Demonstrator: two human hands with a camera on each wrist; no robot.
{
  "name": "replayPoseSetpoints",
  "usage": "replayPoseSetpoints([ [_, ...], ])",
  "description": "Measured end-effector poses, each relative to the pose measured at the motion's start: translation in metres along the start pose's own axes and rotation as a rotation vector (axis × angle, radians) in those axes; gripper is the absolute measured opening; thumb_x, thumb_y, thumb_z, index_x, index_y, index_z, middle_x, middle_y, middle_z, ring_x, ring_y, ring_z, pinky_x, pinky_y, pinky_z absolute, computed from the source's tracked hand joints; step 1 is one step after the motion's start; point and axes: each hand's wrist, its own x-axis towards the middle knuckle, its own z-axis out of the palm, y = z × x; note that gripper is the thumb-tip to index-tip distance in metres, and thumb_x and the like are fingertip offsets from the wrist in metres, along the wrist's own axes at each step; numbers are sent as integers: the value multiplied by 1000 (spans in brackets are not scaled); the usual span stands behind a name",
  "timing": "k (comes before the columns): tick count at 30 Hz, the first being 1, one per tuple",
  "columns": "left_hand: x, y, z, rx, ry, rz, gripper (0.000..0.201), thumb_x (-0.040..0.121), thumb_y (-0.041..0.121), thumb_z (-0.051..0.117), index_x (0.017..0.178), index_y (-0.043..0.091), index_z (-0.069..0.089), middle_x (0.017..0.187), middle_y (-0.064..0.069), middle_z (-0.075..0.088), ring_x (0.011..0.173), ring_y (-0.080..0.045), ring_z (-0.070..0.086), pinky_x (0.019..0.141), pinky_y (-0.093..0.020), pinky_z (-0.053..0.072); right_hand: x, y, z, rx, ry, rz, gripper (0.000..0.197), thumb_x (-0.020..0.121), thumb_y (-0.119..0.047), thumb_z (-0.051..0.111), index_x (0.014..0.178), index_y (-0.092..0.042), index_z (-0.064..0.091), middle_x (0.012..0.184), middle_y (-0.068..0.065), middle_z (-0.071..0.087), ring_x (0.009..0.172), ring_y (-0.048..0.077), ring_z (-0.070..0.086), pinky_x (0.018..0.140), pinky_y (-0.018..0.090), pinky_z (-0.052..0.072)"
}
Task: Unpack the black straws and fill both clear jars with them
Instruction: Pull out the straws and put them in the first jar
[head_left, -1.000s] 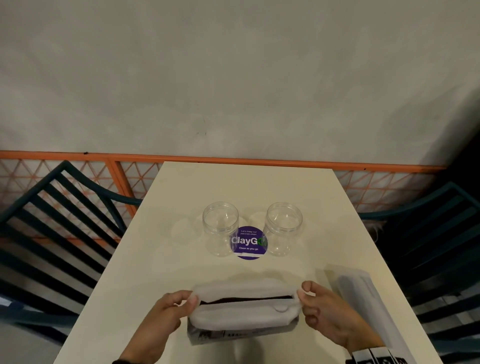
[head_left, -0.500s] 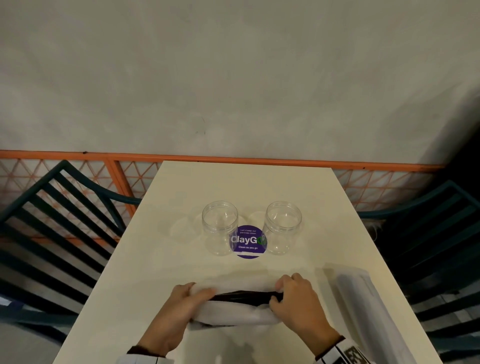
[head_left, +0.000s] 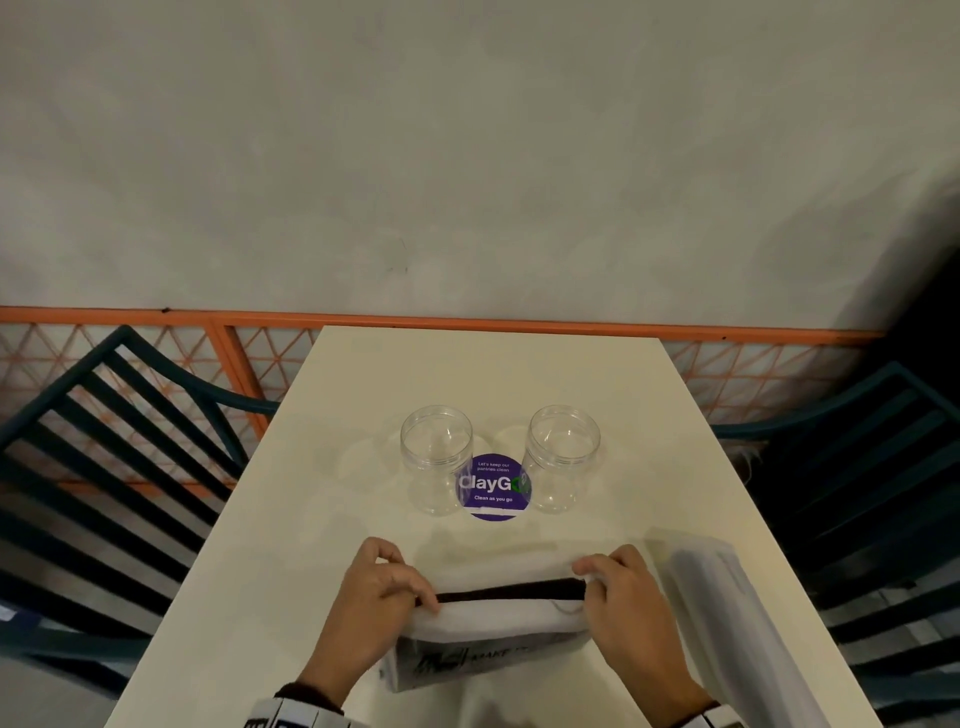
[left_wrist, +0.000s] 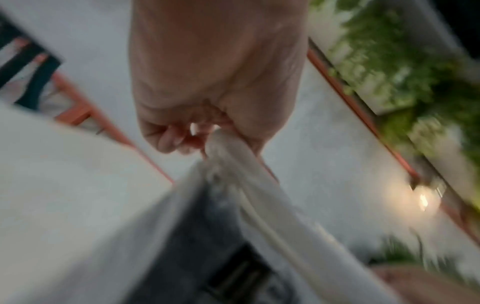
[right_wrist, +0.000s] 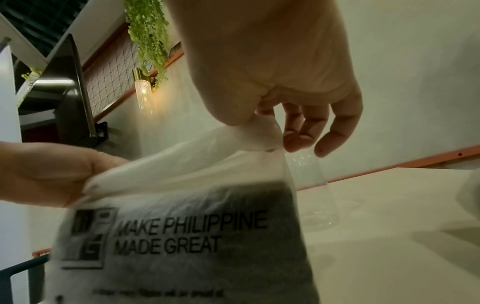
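Observation:
A translucent plastic bag printed with black lettering stands at the table's near edge, with black straws showing through its open mouth. My left hand pinches the bag's left rim. My right hand pinches the right rim. Both hold the mouth folded down over the bag's front. Two clear jars stand upright and without lids beyond the bag, the left jar and the right jar, both holding nothing.
A round purple sticker lies on the cream table between the jars. Another white plastic pack lies at the right near edge. Dark slatted chairs flank the table; an orange railing and wall stand behind.
My hands moved inward to the bag's mouth, then spread apart again while rolling the rim down. More of the black straws shows at the top.

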Motion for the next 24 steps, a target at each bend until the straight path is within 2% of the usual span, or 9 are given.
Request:
replayPoseSetpoints([
  [3, 1, -8, -2, 225, -69, 16, 42, 81, 8, 58, 85, 50, 61, 84, 6, 42, 75, -7, 50, 66, -3, 37, -7, 4, -4, -40, -5, -55, 28, 86, -15, 47, 101, -27, 68, 96, -6, 48, 83, 12, 54, 80, 30, 47],
  [6, -3, -7, -1, 323, -201, 11, 48, 82, 16, 58, 122, 41, 46, 90, 7, 42, 73, -6, 46, 67, -2, 36, -14, 4, -2, -118, -68, -130, 31, 86, -22, 47, 114, -26, 59, 99, -4, 44, 85, 12, 41, 83, 26, 40],
  [8, -3, -4, 1, 371, -199, 44, 55, 81, 13, 56, 131, 32, 43, 97, 6, 44, 81, -7, 47, 69, 2, 35, -12, 1, -1, -197, -103, -214, 29, 78, -22, 60, 106, -25, 61, 93, -3, 46, 81, 12, 38, 72, 25, 39],
  [10, -3, -1, 1, 360, -154, 86, 56, 80, 8, 54, 131, 27, 45, 101, 6, 46, 89, -6, 48, 72, 4, 33, -8, -7, -3, -224, -100, -362, 24, 69, -20, 67, 91, -28, 61, 86, -4, 49, 73, 13, 47, 63, 23, 46],
  [11, -4, 2, 0, 336, -131, 104, 55, 80, 6, 53, 130, 26, 47, 103, 7, 47, 91, -6, 49, 72, 5, 33, -6, -17, -4, -208, -160, -439, 19, 73, -22, 59, 91, -27, 61, 87, -4, 52, 76, 15, 52, 65, 26, 50],
  [14, -5, 14, 1, 274, -78, 177, 48, 79, 1, 52, 122, 23, 56, 103, 9, 49, 92, -5, 52, 74, 4, 34, -2, -54, 1, -111, -339, -645, 38, 86, -27, 37, 118, -21, 56, 114, 2, 55, 106, 18, 50, 95, 30, 41],
  [17, -10, 26, 1, 243, -39, 246, 47, 77, 0, 50, 116, 25, 60, 99, 15, 49, 91, -2, 54, 75, 2, 36, 5, -79, 17, -81, -415, -671, 45, 86, -19, 52, 131, -15, 45, 128, 6, 51, 117, 20, 45, 102, 27, 33],
  [21, -17, 37, -5, 239, 9, 320, 47, 79, 3, 49, 117, 29, 57, 102, 16, 51, 90, 6, 52, 78, 2, 35, 13, -85, 29, -22, -411, -691, 50, 84, -31, 55, 129, -13, 44, 127, 8, 51, 113, 19, 48, 97, 27, 40],
  [24, -23, 46, -10, 143, 34, 394, 41, 80, 8, 57, 109, 38, 57, 103, 20, 60, 98, 8, 52, 82, -1, 37, 12, -95, 21, 117, -369, -763, 38, 81, -38, 51, 110, -14, 55, 110, 4, 60, 98, 10, 52, 86, 22, 44],
])
